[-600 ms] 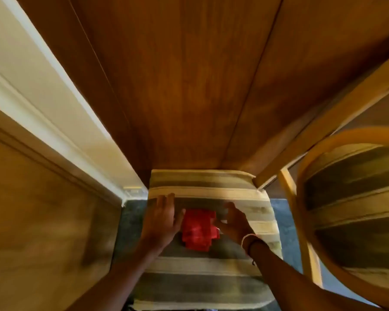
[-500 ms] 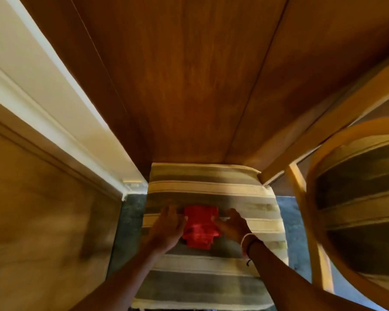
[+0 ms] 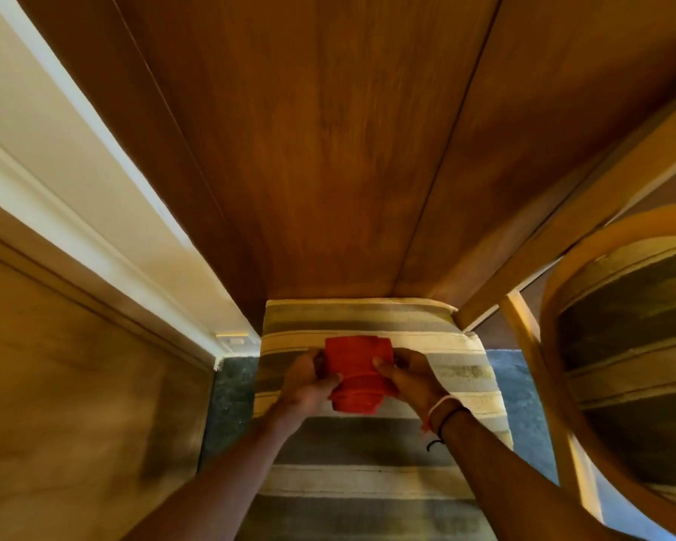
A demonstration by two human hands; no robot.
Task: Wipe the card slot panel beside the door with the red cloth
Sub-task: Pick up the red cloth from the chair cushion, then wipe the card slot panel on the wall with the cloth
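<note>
left hand (image 3: 305, 380), right hand (image 3: 406, 378): now both clasp red cloth (image 3: 354, 370); previously just reaching

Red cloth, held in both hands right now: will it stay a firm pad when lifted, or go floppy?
The red cloth is folded into layers and pinched by the left hand and right hand, so it probably lifts as a soft pad. Its lower folds already bulge unevenly, so it may flop open if one side is released. It looks light and unlikely to slip.

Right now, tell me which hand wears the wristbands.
The right hand: white and dark bands circle its wrist, while the left hand, also gripping the red cloth, is bare.
</note>
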